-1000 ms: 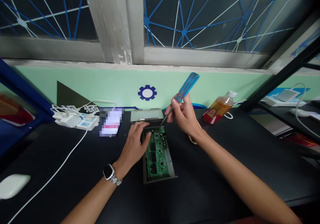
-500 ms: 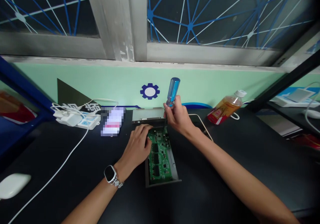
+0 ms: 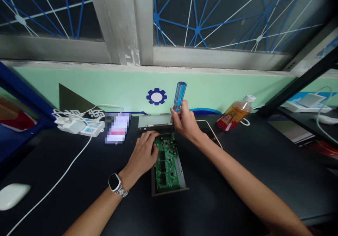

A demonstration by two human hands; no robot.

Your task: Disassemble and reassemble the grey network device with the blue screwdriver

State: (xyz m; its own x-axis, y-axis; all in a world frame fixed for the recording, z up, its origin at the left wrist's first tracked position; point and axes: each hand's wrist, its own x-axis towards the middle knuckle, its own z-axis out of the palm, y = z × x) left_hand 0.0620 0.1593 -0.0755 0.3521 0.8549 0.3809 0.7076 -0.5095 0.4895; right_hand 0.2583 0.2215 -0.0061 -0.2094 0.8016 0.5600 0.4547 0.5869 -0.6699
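Observation:
A green circuit board (image 3: 167, 165) sits inside a shallow metal case (image 3: 182, 176) on the dark desk. My left hand (image 3: 144, 150) grips the case along its left and far side, fingers bent over the edge and thumb beside the board. In my right hand (image 3: 185, 120) is a screwdriver (image 3: 180, 94) with a clear blue handle, held nearly upright. Its shaft points down at the far end of the board; the tip is too small to make out. Behind the case lies a flat grey metal panel (image 3: 154, 120), partly hidden by the case and my hands.
To the left are a blurred-out phone (image 3: 118, 128), a white power strip (image 3: 92, 127) with cables and a white mouse (image 3: 13, 196). A tilted drink bottle (image 3: 235, 113) is at the back right, near a dark flat object with a pale rim (image 3: 215, 134).
The whole view has shifted slightly. Both hands, the screwdriver and the case keep nearly the same places relative to each other.

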